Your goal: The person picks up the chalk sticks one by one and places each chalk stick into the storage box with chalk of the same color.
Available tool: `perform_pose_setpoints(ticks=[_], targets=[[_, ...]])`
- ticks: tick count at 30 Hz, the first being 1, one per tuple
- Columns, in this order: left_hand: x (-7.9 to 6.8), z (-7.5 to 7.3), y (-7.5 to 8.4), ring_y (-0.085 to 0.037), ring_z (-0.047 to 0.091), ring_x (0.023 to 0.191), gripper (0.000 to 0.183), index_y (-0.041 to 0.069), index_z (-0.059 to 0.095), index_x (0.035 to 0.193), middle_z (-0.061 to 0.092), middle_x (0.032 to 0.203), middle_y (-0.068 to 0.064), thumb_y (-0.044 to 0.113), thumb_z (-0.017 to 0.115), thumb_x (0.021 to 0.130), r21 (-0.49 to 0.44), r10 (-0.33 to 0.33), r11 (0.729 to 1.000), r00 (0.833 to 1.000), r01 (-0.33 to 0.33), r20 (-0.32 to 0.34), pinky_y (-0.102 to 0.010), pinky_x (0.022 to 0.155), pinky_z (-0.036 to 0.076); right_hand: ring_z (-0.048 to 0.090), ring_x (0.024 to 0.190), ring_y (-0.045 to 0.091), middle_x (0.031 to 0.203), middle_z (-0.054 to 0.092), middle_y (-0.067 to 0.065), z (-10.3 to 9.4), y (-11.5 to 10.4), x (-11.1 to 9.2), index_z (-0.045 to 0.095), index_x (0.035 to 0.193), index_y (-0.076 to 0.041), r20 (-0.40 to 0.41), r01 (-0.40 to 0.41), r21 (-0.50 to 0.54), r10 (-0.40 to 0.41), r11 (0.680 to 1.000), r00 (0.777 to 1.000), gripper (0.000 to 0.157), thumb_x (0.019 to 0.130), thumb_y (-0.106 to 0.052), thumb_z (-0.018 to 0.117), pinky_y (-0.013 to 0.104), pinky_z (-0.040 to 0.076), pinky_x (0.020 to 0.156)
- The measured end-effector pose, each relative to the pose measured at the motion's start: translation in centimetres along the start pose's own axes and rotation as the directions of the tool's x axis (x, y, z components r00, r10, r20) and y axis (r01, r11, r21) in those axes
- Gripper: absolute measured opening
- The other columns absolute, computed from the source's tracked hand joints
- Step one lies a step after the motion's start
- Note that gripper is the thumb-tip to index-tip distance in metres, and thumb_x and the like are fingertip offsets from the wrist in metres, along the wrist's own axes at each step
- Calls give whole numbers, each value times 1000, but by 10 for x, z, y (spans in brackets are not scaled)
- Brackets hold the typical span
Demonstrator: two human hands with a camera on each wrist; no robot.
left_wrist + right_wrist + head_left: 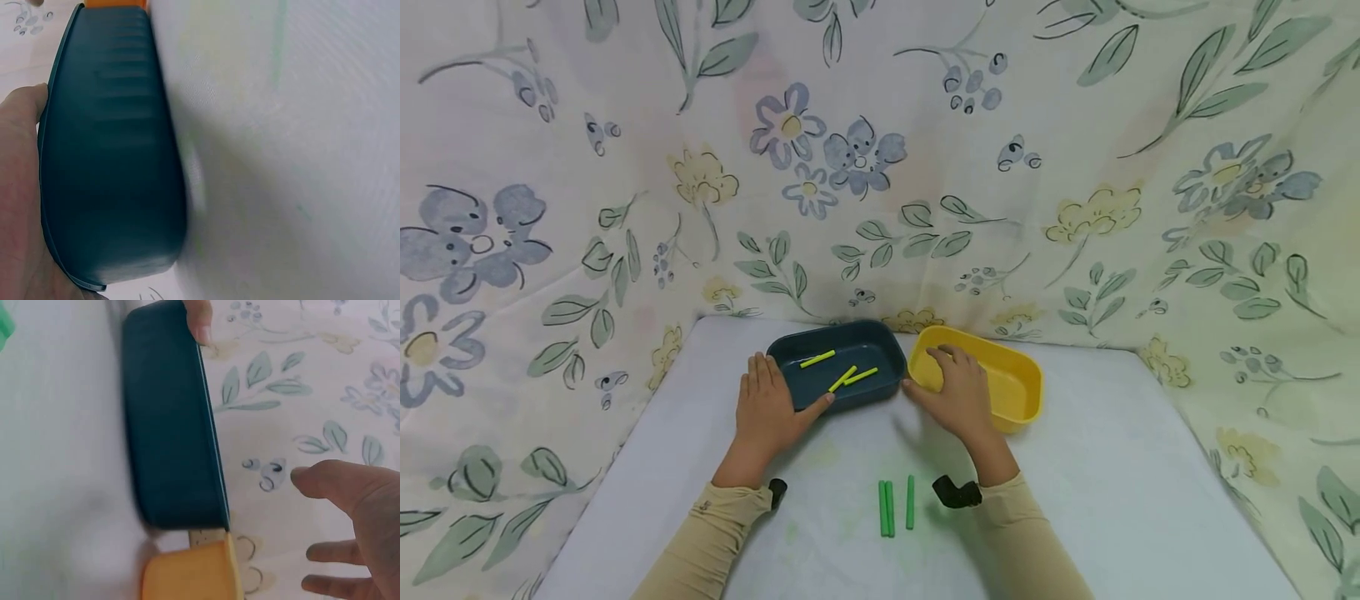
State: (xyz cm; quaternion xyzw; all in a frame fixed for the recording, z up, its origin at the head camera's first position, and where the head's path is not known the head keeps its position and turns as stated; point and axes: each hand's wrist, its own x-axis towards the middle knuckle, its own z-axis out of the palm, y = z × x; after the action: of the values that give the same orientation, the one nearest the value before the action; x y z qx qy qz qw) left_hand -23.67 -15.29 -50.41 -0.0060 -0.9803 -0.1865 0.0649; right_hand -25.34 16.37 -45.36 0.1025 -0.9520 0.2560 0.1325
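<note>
**Left hand (769, 412) at the dark container (865, 398), right hand (961, 393) over the yellow container (1013, 392); six sticks in sight**

Nearest are two beige sleeves (1026, 533), both cut off by the lower edge of the head view, with a black piece (957, 492) showing at each wrist. Between them, three green sticks (891, 508) lie on the white-covered desk (1112, 467): two side by side, the third just to their right. Faint greenish smudges mark the cloth nearby.

Farther on, the left hand lies at the dark container's left end, its fingers straight and its thumb touching the near rim, resting there rather than clenched. The right hand is released, its fingers loosely bent and spread, its thumb pointing toward the dark container's near right corner; whether it touches the yellow container is hard to tell.

The two containers stand next to each other. The dark one holds three yellow sticks (861, 376), one apart toward the back and two close together near the front. Part of the yellow container's inside is hidden by the right hand. In the left wrist view only an orange-yellow sliver of it shows; in the right wrist view it is cut off below, and a blurred bit of green sits in the upper left corner.

Behind everything hangs a floral cloth (925, 167), running out of the head view above.
</note>
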Motion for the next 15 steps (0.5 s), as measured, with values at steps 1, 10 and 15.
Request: perform_pose_setpoints(ticks=[1,10,15], targets=[[0,0,0,-53,3,163,136,-16,7,163,1,173,-38,88,53,89,-1,-1,1000,1000,1,1,-66,131,11,50,142,41,153,56,15,-2,2,-1,64,145,-11,-7,2,1,-2,1000,1000,71,91,-56,77,64,35,120],[0,-2,2,-53,5,163,136,-16,8,163,3,172,-38,87,55,89,4,-9,1000,1000,9,3,-66,131,12,51,141,41,150,58,15,-15,21,-11,65,144,-10,-38,26,-21,-27,999,999,71,92,-58,75,65,38,117],[-1,-4,3,-53,5,163,134,-16,7,163,1,172,-38,85,56,90,2,-9,1000,1000,9,10,-65,132,11,51,141,43,151,58,17,-21,33,-18,64,144,-10,-41,5,-41,-7,999,999,72,92,-59,76,68,38,116]])
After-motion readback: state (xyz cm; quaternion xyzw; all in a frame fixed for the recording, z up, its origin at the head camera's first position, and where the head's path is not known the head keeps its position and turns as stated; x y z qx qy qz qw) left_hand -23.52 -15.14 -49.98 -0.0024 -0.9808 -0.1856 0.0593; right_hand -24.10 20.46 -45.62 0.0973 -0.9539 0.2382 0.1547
